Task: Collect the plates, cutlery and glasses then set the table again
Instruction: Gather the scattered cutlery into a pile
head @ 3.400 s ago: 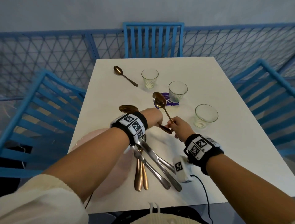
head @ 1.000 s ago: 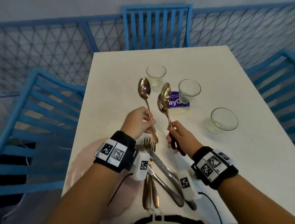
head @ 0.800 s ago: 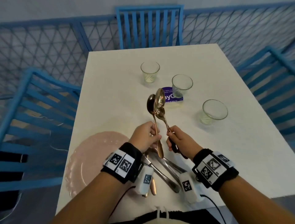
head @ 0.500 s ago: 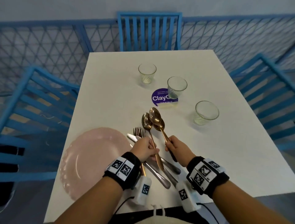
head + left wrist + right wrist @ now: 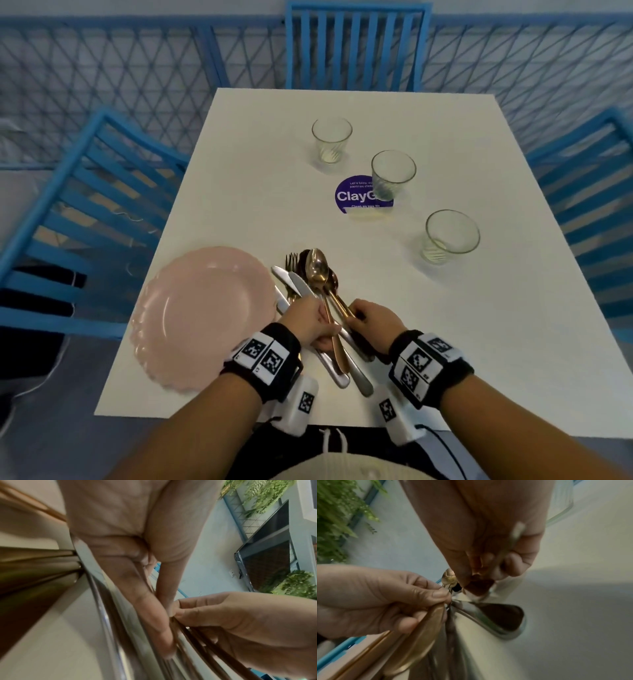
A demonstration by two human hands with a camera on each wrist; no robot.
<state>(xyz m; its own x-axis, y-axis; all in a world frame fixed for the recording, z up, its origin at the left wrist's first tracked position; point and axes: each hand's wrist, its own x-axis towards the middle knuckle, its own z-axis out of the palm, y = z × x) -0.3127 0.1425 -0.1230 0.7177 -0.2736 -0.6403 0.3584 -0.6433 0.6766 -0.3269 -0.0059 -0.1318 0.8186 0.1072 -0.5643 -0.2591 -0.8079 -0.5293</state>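
Note:
A pink plate (image 5: 202, 315) lies at the table's front left. Just right of it is a pile of silver knives (image 5: 294, 282) and forks (image 5: 292, 258). My left hand (image 5: 329, 334) pinches the handle of a copper spoon (image 5: 317, 265) that lies low over the pile. My right hand (image 5: 354, 317) grips the handles of two more copper spoons (image 5: 334, 281) close beside it. In the right wrist view the left hand (image 5: 436, 595) pinches the copper handle (image 5: 419, 635) over a silver knife handle (image 5: 496, 619). Three empty glasses (image 5: 331, 140) (image 5: 393, 174) (image 5: 450, 236) stand further back.
A round purple sticker (image 5: 356, 198) is on the white table (image 5: 445, 342) beneath the middle glass. Blue chairs stand at the left (image 5: 85, 212), far end (image 5: 356, 44) and right (image 5: 589, 205). A blue lattice fence surrounds the area.
Both hands have come down and toward me, bringing the raised copper spoons onto the pile of knives and forks beside the plate.

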